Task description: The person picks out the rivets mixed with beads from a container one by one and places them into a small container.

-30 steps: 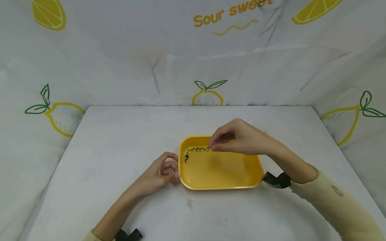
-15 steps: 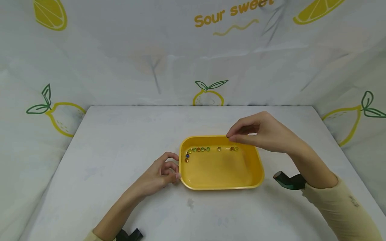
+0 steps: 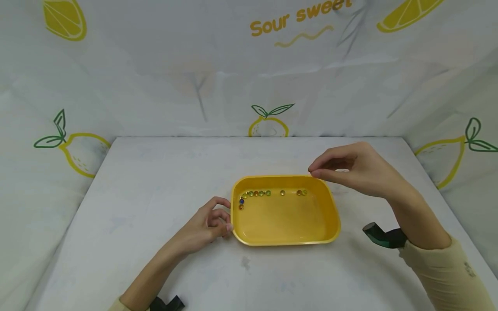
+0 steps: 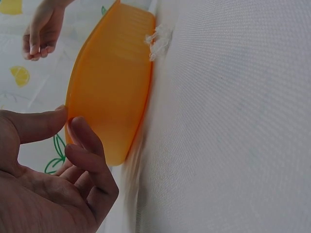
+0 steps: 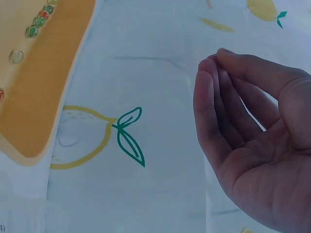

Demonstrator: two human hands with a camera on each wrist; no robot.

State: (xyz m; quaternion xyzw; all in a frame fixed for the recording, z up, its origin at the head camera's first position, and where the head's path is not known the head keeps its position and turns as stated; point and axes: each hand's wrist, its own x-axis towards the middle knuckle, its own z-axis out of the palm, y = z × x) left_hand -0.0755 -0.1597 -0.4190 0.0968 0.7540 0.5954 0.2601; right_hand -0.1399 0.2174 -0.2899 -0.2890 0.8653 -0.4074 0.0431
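Observation:
A yellow tray (image 3: pixel 285 242) stands on the white table. Inside, a row of small glass marbles (image 3: pixel 256 194) runs along the back wall and bends down at the left, with a blue marble (image 3: pixel 241 201) in the bend. A lone marble (image 3: pixel 282 193) and a touching pair (image 3: pixel 301 192) lie farther right. My left hand (image 3: pixel 208 224) holds the tray's left edge, thumb at the rim and curled fingers against the outer wall, as the left wrist view shows. Above the back right rim hovers my right hand (image 5: pixel 252 131), thumb and fingertips close together; no marble shows between them.
Part of a clear plastic thing (image 5: pixel 24 216) shows at the lower left of the right wrist view. White frayed threads (image 4: pixel 159 42) lie beside the tray. A lemon-printed curtain (image 3: pixel 186 65) surrounds the table (image 3: pixel 167 168).
My right hand has lifted from the end of the marble row and moved right and back beyond the rim, uncovering three marbles. The left hand keeps its place on the tray.

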